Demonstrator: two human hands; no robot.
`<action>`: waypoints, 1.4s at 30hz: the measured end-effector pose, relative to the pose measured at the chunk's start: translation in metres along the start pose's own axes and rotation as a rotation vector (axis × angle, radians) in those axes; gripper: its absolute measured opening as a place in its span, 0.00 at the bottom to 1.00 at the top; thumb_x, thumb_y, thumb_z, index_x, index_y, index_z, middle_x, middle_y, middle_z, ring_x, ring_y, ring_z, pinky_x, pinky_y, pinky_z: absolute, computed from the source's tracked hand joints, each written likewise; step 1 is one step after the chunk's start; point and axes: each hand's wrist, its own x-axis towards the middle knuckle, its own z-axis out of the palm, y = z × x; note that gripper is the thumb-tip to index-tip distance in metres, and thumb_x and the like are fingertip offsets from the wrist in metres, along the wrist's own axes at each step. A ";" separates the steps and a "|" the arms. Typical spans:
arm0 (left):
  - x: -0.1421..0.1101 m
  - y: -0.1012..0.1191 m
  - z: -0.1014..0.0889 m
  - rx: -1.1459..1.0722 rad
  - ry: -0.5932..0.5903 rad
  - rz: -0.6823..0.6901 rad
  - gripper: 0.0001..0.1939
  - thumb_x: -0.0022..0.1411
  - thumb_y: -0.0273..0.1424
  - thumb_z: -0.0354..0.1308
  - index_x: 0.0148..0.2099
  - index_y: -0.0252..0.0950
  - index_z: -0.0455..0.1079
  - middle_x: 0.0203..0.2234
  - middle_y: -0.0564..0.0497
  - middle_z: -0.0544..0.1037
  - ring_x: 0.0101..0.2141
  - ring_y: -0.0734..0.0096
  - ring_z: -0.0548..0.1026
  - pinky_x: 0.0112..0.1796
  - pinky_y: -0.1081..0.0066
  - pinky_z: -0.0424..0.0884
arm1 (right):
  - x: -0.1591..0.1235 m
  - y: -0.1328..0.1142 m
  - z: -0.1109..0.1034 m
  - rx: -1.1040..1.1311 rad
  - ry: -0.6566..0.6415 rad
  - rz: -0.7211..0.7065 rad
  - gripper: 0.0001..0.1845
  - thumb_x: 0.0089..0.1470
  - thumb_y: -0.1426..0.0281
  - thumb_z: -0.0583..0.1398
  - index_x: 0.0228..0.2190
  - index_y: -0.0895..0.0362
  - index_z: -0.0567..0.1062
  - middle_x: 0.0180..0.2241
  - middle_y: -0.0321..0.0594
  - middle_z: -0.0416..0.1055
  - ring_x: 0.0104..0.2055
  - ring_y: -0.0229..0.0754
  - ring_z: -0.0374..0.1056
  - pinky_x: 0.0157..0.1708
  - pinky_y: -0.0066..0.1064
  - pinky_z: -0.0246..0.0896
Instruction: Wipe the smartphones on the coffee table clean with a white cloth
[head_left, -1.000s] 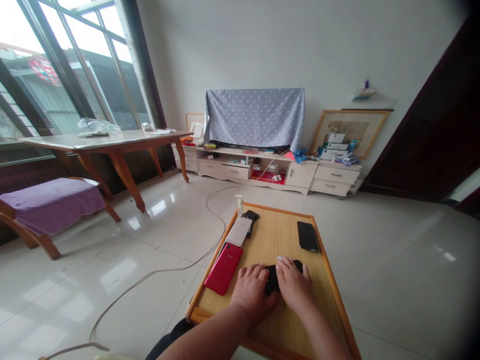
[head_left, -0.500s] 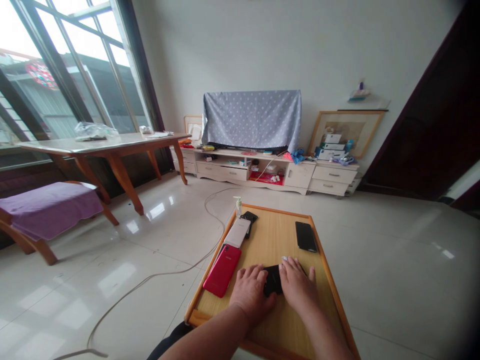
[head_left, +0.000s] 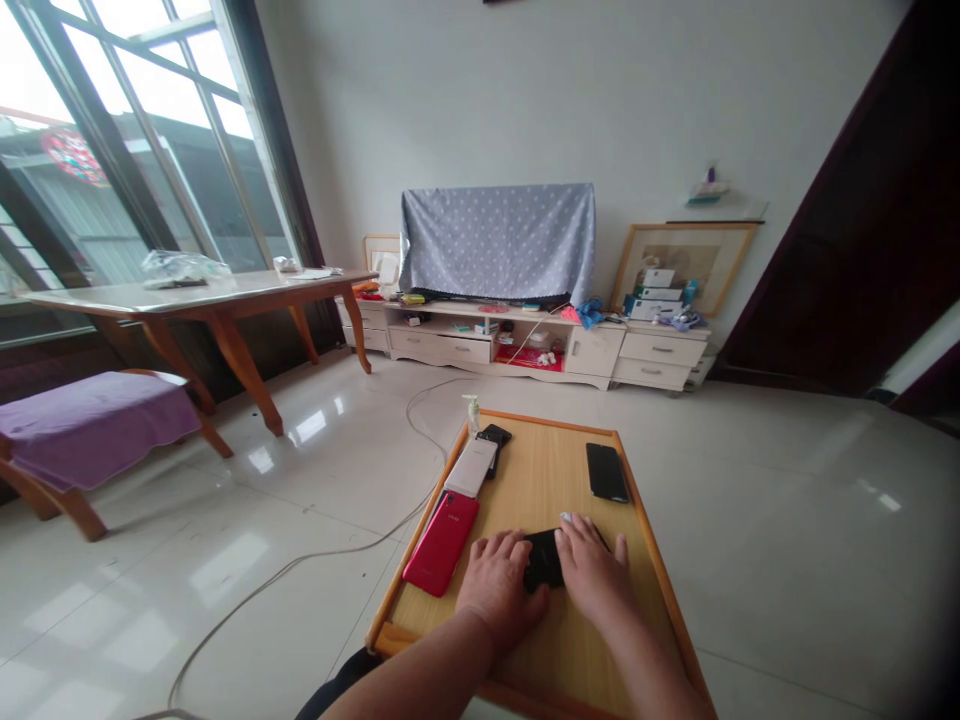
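Observation:
A black smartphone lies crosswise on the small wooden table, partly hidden beneath both hands. My left hand grips its left end, with the fingers bent over the far edge and the thumb along the near one. Palm down over its right part rests my right hand, fingers curled on the phone and the little finger held apart. A small whitish bit shows at a fingertip of that hand; I cannot make out what it is. Left of my left hand is a red smartphone, back up.
Beyond the red phone lie a silver-white smartphone and a black one, beside a pump bottle. Another black phone is at the right. The table has a raised wooden rim. A cable crosses the floor.
The view has shifted slightly. Both hands stay on the black phone in almost the same pose, and the other phones keep their places.

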 end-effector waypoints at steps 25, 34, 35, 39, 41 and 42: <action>0.007 0.011 0.003 0.061 -0.038 -0.039 0.25 0.62 0.41 0.49 0.60 0.46 0.68 0.62 0.52 0.69 0.63 0.61 0.62 0.61 0.59 0.53 | -0.035 -0.015 -0.011 0.194 -0.002 -0.258 0.30 0.69 0.54 0.38 0.64 0.46 0.64 0.67 0.41 0.56 0.70 0.50 0.48 0.68 0.58 0.23; 0.008 0.017 0.002 0.144 -0.061 -0.049 0.28 0.60 0.42 0.53 0.61 0.41 0.68 0.64 0.47 0.67 0.64 0.57 0.61 0.62 0.56 0.52 | -0.031 0.008 -0.026 0.117 0.035 -0.040 0.33 0.68 0.54 0.40 0.65 0.55 0.63 0.68 0.47 0.53 0.71 0.53 0.44 0.67 0.61 0.20; 0.008 0.017 0.002 0.142 -0.061 -0.046 0.27 0.60 0.42 0.52 0.61 0.42 0.68 0.64 0.47 0.67 0.64 0.57 0.61 0.62 0.56 0.52 | -0.037 0.002 -0.025 0.137 0.014 -0.094 0.33 0.68 0.54 0.40 0.65 0.55 0.62 0.68 0.46 0.53 0.71 0.53 0.44 0.68 0.60 0.20; 0.007 0.018 0.000 0.144 -0.064 -0.047 0.25 0.61 0.40 0.51 0.60 0.43 0.67 0.63 0.48 0.68 0.64 0.58 0.61 0.62 0.55 0.54 | -0.049 -0.007 -0.024 0.191 -0.040 -0.217 0.31 0.69 0.55 0.40 0.65 0.51 0.62 0.68 0.43 0.53 0.71 0.51 0.45 0.68 0.58 0.19; 0.007 0.021 -0.003 0.142 -0.070 -0.048 0.26 0.61 0.41 0.53 0.60 0.43 0.68 0.63 0.47 0.67 0.64 0.57 0.61 0.62 0.55 0.54 | -0.044 0.001 -0.027 0.162 -0.033 -0.155 0.31 0.69 0.55 0.40 0.65 0.52 0.62 0.68 0.44 0.52 0.71 0.51 0.45 0.67 0.60 0.18; 0.006 0.023 -0.004 0.140 -0.068 -0.049 0.26 0.60 0.42 0.54 0.60 0.42 0.68 0.63 0.47 0.67 0.64 0.56 0.61 0.62 0.55 0.54 | -0.040 0.007 -0.028 0.137 -0.019 -0.103 0.32 0.68 0.55 0.40 0.65 0.53 0.61 0.68 0.46 0.52 0.71 0.52 0.44 0.67 0.61 0.18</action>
